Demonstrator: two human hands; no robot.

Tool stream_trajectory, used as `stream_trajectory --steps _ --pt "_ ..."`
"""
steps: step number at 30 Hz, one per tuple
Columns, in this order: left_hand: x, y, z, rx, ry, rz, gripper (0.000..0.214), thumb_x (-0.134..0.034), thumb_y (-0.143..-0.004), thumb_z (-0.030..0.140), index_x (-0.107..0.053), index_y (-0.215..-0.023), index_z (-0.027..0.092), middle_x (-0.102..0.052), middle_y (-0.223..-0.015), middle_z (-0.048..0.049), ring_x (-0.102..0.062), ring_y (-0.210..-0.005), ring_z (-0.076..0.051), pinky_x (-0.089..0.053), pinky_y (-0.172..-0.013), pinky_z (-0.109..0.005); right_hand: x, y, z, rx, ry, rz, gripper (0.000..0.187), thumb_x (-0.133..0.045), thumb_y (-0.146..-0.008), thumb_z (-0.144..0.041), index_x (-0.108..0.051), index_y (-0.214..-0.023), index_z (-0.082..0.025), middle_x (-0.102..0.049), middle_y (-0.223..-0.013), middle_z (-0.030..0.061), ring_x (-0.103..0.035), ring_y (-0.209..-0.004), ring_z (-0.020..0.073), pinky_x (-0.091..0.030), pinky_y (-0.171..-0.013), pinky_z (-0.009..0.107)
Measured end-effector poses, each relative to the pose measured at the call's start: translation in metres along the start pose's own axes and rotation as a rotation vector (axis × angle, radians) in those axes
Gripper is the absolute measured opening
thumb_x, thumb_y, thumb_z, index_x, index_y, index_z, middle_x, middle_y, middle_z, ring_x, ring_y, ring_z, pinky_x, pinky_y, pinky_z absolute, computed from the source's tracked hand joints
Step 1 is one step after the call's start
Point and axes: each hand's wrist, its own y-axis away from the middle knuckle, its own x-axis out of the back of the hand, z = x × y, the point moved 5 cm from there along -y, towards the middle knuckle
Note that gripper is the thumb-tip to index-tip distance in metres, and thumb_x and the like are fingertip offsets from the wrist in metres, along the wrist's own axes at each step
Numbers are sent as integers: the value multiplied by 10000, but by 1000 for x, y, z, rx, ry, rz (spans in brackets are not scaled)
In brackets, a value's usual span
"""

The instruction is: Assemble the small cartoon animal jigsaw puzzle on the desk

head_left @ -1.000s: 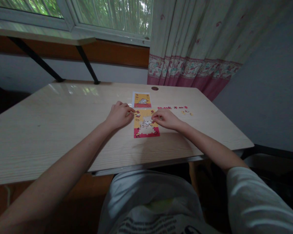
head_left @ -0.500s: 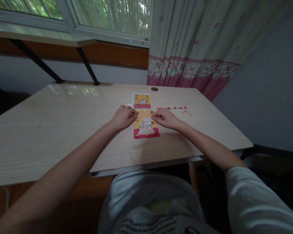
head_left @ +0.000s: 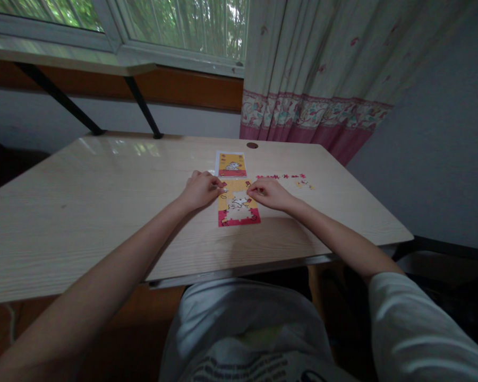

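A partly assembled jigsaw puzzle (head_left: 223, 216), yellow above and red below, lies flat on the desk with an open gap around its white animal figure. Pinched at its upper left edge are the fingers of my left hand (head_left: 200, 189), touching the border. My right hand (head_left: 270, 193) has thumb and forefinger pressed together over the upper right edge; whatever lies between those fingertips is hidden. Just behind the puzzle lies a picture card (head_left: 232, 166) with a white animal on yellow and red.
Loose red puzzle pieces (head_left: 286, 176) form a row right of the card, and a few yellow and white pieces (head_left: 304, 184) lie nearer me. The pale wooden desk (head_left: 103, 212) has a round cable hole (head_left: 252, 145) at the back. A curtain (head_left: 298, 95) hangs behind it.
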Motion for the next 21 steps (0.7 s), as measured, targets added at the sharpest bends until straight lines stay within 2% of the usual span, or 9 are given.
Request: stream_trajectory --steps 5,9,12,17,21 --pt "-2 -4 -4 -10 87 -3 247 -644 -788 378 -720 -884 163 -689 -935 -91 -560 -952 -263 -334 -970 -434 -1 0 0 4 -30 -9 183 -553 -872 -241 -720 -840 -173 -722 -823 61 -623 -766 165 -435 -726 283" --pt "1 -2 -2 -19 237 12 167 -658 -757 322 -692 -791 162 -701 -848 -82 -594 -844 -236 -393 -882 -404 0 0 1 -6 -44 12 178 -560 -870 -249 -719 -833 -178 -717 -817 55 -614 -751 160 -430 -718 284" --pt "1 1 5 7 460 26 116 -685 -708 279 -669 -703 164 -687 -762 -62 -595 -740 -197 -426 -746 -342 1 1 1 -1 -41 34 174 -562 -872 -246 -717 -841 -174 -715 -819 54 -606 -741 156 -424 -708 279" --pt "-3 7 22 151 1017 69 138 -731 -651 256 -657 -696 148 -615 -620 -14 -527 -577 -119 -413 -595 -280 4 0 -3 12 -19 129 179 -580 -882 -283 -717 -918 -174 -693 -800 50 -592 -742 158 -410 -722 289" --pt "0 11 39 157 1097 35 167 -789 -604 240 -671 -667 140 -594 -590 3 -493 -553 -96 -407 -571 -266 7 1 -12 45 4 212 200 -607 -883 -327 -716 -956 -176 -690 -810 48 -594 -754 159 -384 -728 297"
